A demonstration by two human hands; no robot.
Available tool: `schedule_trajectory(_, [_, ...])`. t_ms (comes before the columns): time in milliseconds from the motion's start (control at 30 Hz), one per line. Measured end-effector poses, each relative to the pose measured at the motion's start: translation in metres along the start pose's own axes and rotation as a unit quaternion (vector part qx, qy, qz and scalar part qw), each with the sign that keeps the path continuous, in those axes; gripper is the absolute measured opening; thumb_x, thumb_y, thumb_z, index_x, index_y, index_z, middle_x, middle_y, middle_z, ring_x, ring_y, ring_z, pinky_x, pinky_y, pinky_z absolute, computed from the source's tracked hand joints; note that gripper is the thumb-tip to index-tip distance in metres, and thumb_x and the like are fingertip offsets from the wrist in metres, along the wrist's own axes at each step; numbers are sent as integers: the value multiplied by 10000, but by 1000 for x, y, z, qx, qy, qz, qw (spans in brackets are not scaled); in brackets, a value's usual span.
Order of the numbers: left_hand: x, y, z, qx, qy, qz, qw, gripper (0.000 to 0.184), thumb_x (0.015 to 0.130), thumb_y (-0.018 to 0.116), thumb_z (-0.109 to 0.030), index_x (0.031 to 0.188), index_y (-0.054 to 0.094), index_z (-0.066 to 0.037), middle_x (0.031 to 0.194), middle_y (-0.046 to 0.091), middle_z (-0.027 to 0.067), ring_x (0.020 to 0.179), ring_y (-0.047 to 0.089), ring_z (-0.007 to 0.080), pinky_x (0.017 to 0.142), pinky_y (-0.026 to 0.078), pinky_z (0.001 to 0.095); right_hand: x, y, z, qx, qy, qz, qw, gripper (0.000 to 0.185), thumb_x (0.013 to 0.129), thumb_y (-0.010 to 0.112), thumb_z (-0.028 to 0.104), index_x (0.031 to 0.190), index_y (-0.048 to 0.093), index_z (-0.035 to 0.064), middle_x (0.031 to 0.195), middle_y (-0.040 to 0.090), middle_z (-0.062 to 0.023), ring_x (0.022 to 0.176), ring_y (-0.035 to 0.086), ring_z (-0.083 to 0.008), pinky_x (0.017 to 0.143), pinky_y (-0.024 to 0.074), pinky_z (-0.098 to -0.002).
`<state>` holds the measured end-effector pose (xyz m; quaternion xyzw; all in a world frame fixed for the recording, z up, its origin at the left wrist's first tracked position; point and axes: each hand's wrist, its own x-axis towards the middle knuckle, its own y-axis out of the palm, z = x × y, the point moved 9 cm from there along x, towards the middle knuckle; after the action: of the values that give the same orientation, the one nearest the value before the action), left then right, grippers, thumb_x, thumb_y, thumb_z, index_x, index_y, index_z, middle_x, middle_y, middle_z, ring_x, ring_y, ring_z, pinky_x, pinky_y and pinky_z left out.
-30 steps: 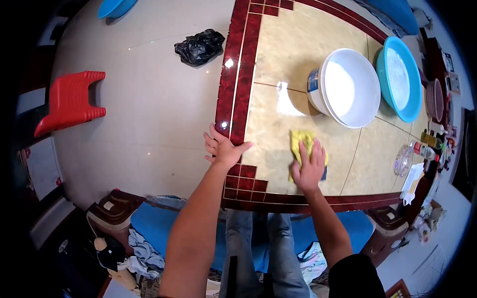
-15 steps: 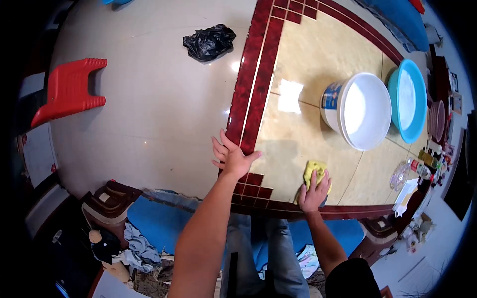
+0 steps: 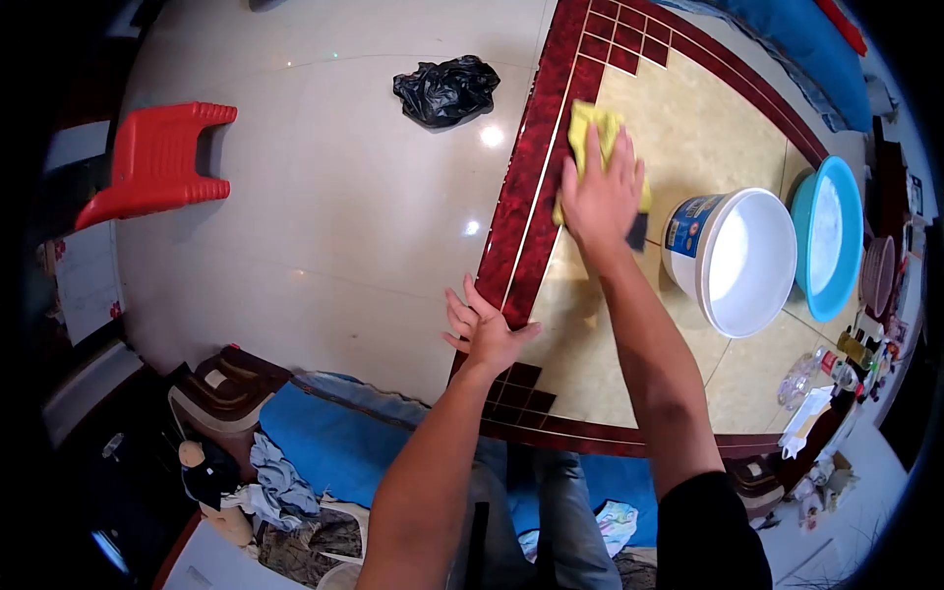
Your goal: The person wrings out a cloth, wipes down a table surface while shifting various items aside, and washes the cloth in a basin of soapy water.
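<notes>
My right hand [image 3: 602, 202] presses a yellow cloth [image 3: 584, 123] onto the tiled tabletop, close to its dark red left border. The fingers lie over the cloth, and a dark patch shows at its lower right. My left hand [image 3: 492, 329] rests on the left edge of the table [image 3: 580, 364] near the front corner. Its fingers are spread past the edge, its thumb lies over the top, and it holds nothing loose. Right of my right hand stands a white bucket [image 3: 750, 261] with a blue label.
A turquoise basin [image 3: 828, 236] leans behind the bucket, with a pinkish basket [image 3: 877, 275] beyond. Bottles [image 3: 854, 346] and small items crowd the right end. On the floor at left are a black plastic bag [image 3: 447, 91] and a red plastic stool [image 3: 162, 162]. Blue seating [image 3: 320, 438] lies in front.
My right hand has slid the cloth from the near edge far across the tabletop, toward the left border. My left hand stays on the table edge. The view has shifted slightly.
</notes>
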<state>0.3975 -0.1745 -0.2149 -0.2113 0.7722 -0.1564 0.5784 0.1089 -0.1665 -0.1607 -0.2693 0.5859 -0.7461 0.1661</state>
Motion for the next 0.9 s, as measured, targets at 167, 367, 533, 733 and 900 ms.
schedule_trajectory(167, [-3, -2, -2, 18, -3, -1, 1000, 1563, 627, 955, -578, 1608, -175, -129, 1659, -193, 326, 1559, -104, 461, 1192, -5, 707, 36, 23, 38, 8, -4, -35, 999, 639, 953, 573, 386, 1550, 487, 175, 1645, 358, -182, 1524, 335, -345, 1246, 220, -556])
schedule_trajectory(367, [-1, -2, 0, 19, -1, -16, 1000, 1564, 597, 971, -565, 1621, -143, -170, 1683, -155, 278, 1575, -74, 440, 1201, 5, 719, -96, -30, 32, 139, -226, 131, 955, 663, 876, 650, 284, 1523, 521, 220, 1653, 377, -122, 1495, 401, -301, 1231, 291, -527])
schedule_trajectory(533, [0, -2, 0, 41, -8, -20, 999, 1525, 617, 959, -576, 1621, -121, -186, 1684, -135, 281, 1575, -72, 434, 1201, 27, 714, -221, -83, -79, 147, -225, 180, 946, 657, 849, 654, 283, 1496, 561, 213, 1593, 450, -132, 1443, 455, -315, 1227, 295, -526])
schedule_trajectory(733, [-4, -5, -4, 41, 7, -28, 999, 1542, 609, 958, -592, 1618, -128, -166, 1676, -110, 311, 1569, -58, 459, 1199, 35, 719, -264, -113, -212, -31, 194, -6, 981, 630, 896, 606, 309, 1496, 556, 124, 1548, 416, -287, 1413, 423, -445, 1188, 306, -577])
schedule_trajectory(900, [-4, -7, -4, 17, 74, -83, 994, 1490, 621, 976, -512, 1645, -43, -146, 1690, 51, 252, 1567, 62, 435, 1229, 100, 659, -262, -119, -214, -39, 168, 2, 985, 645, 912, 579, 339, 1519, 524, 125, 1553, 408, -266, 1411, 422, -424, 1192, 299, -572])
